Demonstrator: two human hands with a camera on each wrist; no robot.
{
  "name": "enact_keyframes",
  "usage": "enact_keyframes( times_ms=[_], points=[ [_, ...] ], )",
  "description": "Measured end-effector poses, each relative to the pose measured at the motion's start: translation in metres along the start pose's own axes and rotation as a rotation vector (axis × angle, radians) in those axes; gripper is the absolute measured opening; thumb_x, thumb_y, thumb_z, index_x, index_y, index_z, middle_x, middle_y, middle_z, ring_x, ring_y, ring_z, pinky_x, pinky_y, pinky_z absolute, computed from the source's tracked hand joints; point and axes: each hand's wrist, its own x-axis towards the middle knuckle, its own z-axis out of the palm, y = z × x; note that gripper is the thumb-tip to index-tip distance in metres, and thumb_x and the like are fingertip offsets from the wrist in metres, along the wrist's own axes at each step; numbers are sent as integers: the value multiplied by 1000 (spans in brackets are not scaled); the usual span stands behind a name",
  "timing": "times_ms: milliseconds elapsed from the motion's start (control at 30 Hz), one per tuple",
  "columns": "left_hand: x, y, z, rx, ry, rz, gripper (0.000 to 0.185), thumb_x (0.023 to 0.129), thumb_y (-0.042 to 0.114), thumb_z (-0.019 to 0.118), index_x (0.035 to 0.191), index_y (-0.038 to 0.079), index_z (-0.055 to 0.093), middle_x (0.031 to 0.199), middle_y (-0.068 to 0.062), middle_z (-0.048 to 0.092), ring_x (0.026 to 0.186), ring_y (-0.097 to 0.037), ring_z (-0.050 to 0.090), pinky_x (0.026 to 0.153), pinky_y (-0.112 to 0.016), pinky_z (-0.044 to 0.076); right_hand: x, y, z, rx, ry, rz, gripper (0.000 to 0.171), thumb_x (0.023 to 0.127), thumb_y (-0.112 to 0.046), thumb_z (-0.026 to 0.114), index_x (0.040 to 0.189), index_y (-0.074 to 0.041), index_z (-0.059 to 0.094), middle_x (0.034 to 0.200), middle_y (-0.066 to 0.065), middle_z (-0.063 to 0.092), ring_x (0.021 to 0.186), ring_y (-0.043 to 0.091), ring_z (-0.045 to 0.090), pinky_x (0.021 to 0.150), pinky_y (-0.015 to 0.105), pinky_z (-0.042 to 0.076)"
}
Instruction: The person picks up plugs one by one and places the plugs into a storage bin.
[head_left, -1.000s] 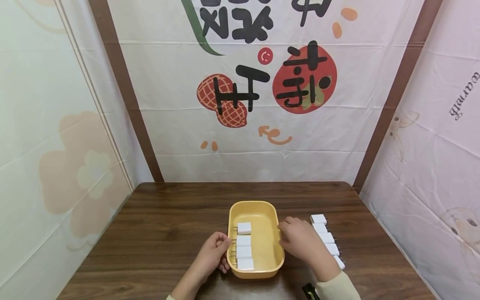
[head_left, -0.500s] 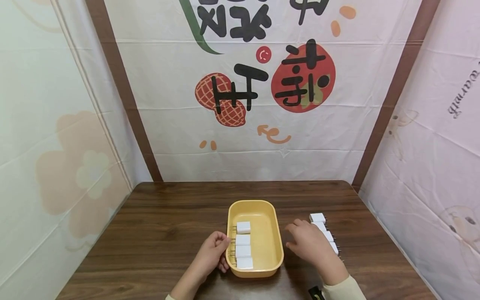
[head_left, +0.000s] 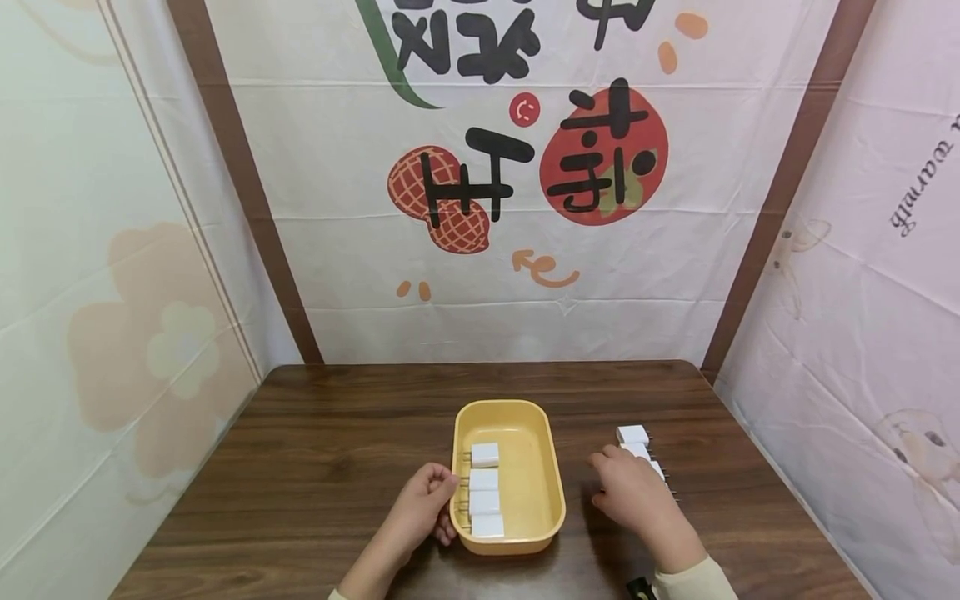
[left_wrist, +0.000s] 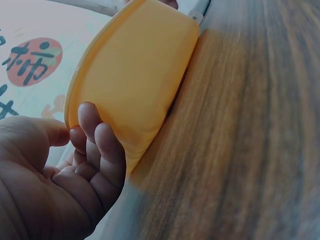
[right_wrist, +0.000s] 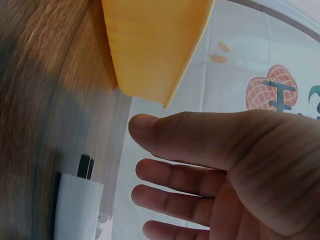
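Observation:
A yellow plastic tray [head_left: 555, 483] stands on the table, with several white plug chargers [head_left: 484, 482] along its left side, prongs facing the left wall. My left hand [head_left: 423, 504] pinches the tray's left rim between thumb and index finger; its other fingers lie loosely bent by the outer wall in the left wrist view. My right hand [head_left: 633, 492] hovers to the right of the tray, holding nothing, its thumb apart from its loosely straight fingers. Beside it runs a slanting row of white plug chargers [head_left: 633, 434], prongs facing right, partly hidden by the hand. One charger [right_wrist: 77, 207] shows below the fingers in the right wrist view.
The dark wood table [head_left: 337, 442] reaches back to a printed white cloth wall [head_left: 352, 275]. Cloth also hangs at both sides. A small black object [head_left: 641, 588] sits at the right sleeve's cuff.
My right hand has moved right, from the tray's right rim to over the charger row, covering more of it. The left hand keeps its place at the tray's left rim.

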Motion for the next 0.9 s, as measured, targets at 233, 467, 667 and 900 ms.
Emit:
enact_keyframes(
  times_ms=[233,467,667,900],
  points=[
    [1,-1,-1,-5,-3,5,29,108,23,52,118,-3,46,71,-6,58,50,-15,59,45,-29,52,-3,6,2,-25,-25,50,43,66,-13,88,106,-7,73,94,8,66,84,31,66,69,51,56],
    [0,-1,0,-7,-3,2,29,108,24,53,118,-3,46,71,-6,58,50,-15,59,45,-29,52,-7,9,3,-28,-58,103,33,66,-11,86,94,-9,70,89,7,62,75,30,64,65,52,54],
    [-1,-1,0,-1,-4,1,30,108,24,52,119,-3,46,71,-5,58,51,-15,59,46,-29,52,-10,14,5,-41,-64,125,29,68,-7,82,95,-9,72,96,13,67,80,32,66,68,54,55],
    [-2,0,0,7,-2,-1,29,108,24,52,118,-2,46,71,-5,58,51,-15,59,46,-29,52,-14,20,10,-61,-55,121,22,69,-3,79,87,-11,69,83,8,62,72,30,64,58,49,51]
  ],
)
